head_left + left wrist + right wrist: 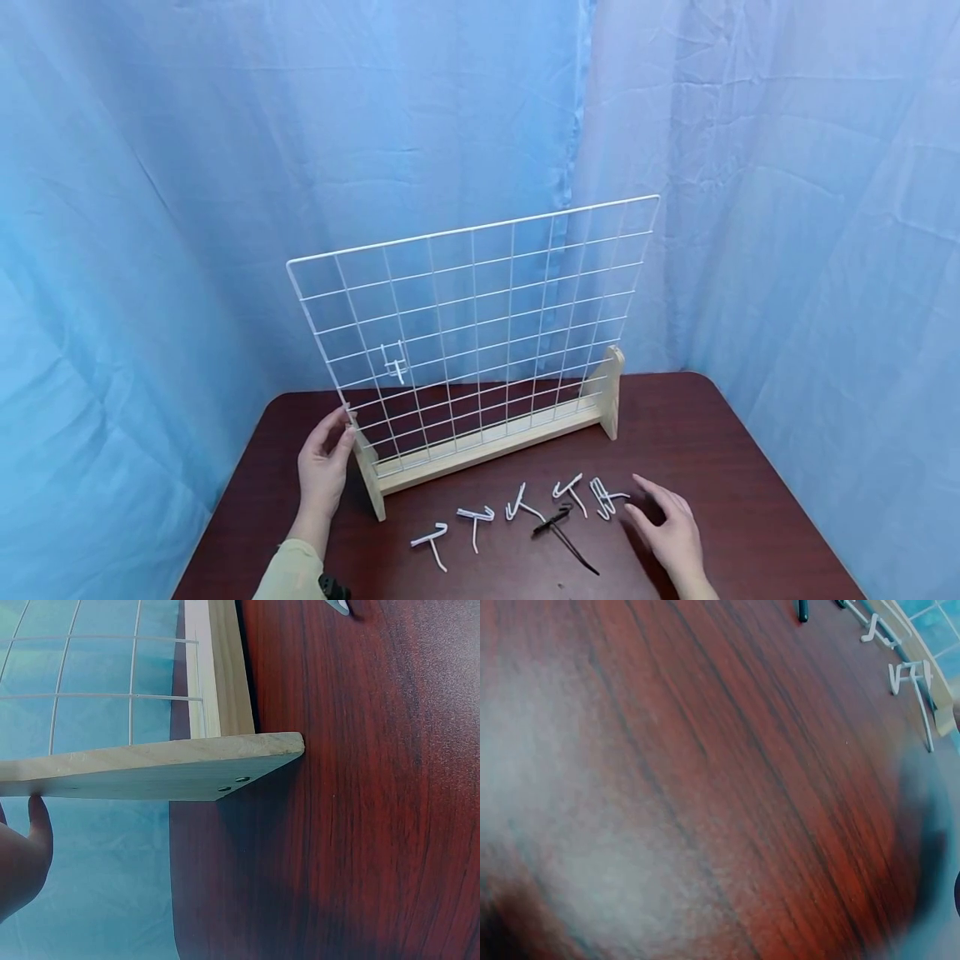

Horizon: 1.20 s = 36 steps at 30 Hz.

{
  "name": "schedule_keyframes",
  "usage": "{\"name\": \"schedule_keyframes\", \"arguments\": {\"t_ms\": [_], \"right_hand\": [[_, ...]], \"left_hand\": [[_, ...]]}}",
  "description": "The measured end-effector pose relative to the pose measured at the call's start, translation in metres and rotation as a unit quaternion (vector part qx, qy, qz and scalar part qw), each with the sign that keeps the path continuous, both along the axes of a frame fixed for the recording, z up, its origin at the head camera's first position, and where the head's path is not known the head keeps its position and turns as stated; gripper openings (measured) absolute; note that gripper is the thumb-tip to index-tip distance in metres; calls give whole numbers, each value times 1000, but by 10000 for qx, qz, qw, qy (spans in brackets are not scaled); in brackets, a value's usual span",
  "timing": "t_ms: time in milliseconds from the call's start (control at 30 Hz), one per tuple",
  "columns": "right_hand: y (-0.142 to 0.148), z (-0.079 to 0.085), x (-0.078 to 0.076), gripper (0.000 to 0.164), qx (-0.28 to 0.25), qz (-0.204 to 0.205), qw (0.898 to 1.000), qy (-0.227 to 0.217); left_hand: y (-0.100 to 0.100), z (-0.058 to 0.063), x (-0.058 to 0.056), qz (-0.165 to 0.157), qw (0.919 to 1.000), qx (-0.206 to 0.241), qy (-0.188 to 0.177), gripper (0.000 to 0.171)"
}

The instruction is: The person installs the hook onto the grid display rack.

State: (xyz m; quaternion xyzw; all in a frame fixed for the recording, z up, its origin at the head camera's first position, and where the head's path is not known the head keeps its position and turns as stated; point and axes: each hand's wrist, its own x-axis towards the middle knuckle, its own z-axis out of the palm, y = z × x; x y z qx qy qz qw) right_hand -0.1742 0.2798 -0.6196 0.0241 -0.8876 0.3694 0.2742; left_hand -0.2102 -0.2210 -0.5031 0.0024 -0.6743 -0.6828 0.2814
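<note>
Your left hand (322, 468) is at the left end of the wooden stand (487, 452), thumb and fingers bent in and pinching the upright there, close to the side wire of the white grid (472, 227). In the left wrist view, a fingertip meets the outer face of that end board, where two screws (242, 779) show near the bottom. Your right hand (673, 529) is held apart on the other side, thumb and forefinger spread with a clear gap, and it has hold of nothing. Its fingertips are just beside the prong of the rightmost white hook (602, 498); you cannot tell whether they touch.

The grid stands upright in the stand, leaning slightly, and the stand sits toward the back of the desk (750, 517). One white hook (397, 367) hangs on the wires in the grid's left part. In front of the stand, five white hooks lie in a loose row on the desk, from the leftmost hook (430, 537) across to the one near your right hand. A black hook (555, 523) with a longer prong lies among them, right of the middle and nearer you. Blue curtains (465, 108) hang behind the desk and along both sides.
</note>
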Motion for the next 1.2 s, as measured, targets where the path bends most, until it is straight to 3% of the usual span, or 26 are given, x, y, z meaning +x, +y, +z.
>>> {"name": "schedule_keyframes", "arguments": {"t_ms": [267, 1200], "right_hand": [[2, -6, -1, 56, 251, 232, 9990, -288], [5, -16, -9, 50, 974, 823, 9918, 122]], "left_hand": [[-1, -3, -1, -43, 9999, 44, 162, 36], [-1, -3, -1, 52, 9999, -129, -9, 37]]}}
